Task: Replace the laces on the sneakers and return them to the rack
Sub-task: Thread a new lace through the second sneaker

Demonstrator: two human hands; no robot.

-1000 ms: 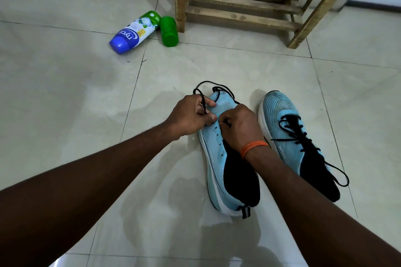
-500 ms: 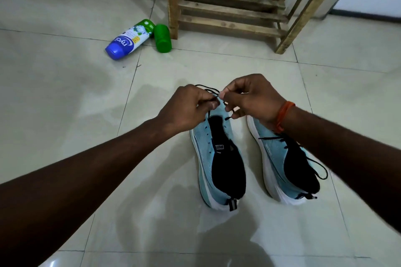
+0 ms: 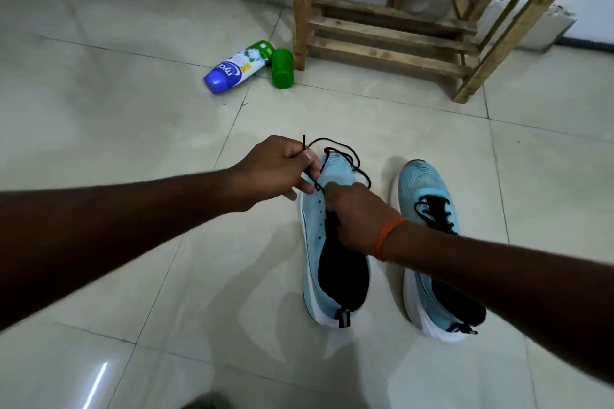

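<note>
Two light blue sneakers with black tongues stand side by side on the tiled floor. The left sneaker [image 3: 314,242] has bare eyelets along its left side, and a loose black lace [image 3: 349,156] loops over its toe. My left hand [image 3: 279,173] pinches one end of that lace just left of the toe. My right hand [image 3: 355,212] rests over the sneaker's eyelets with curled fingers holding the other part of the lace. The right sneaker [image 3: 428,189] is laced in black and partly hidden by my right forearm.
A wooden slatted rack [image 3: 392,33] stands against the wall beyond the sneakers. A blue and white bottle [image 3: 236,71] lies on the floor beside a green cap [image 3: 282,68], left of the rack's leg.
My right hand has come down from above the toe onto the left sneaker's eyelets. My left hand has shifted left, still pinching the lace. The view has moved closer.
</note>
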